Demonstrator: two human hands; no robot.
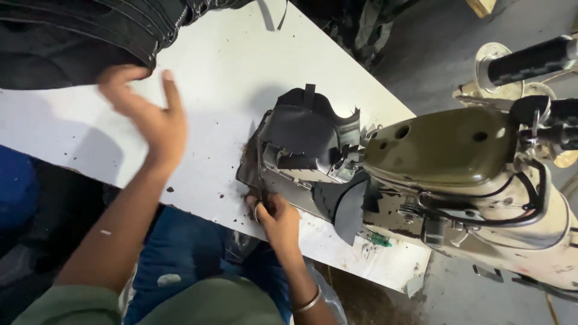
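Your left hand [147, 111] is raised above the white table [223, 66], forearm angled up from the lower left, fingers spread wide and holding nothing; it is blurred. Just beyond its fingertips lies a pile of dark denim [78, 33]. Your right hand [274, 213], with a bangle on the wrist, is closed in a pinch on the near edge of the dark fabric piece [301, 129]. Beyond that hand, the piece runs under the head of the olive sewing machine [442, 147], which stands to the hand's right.
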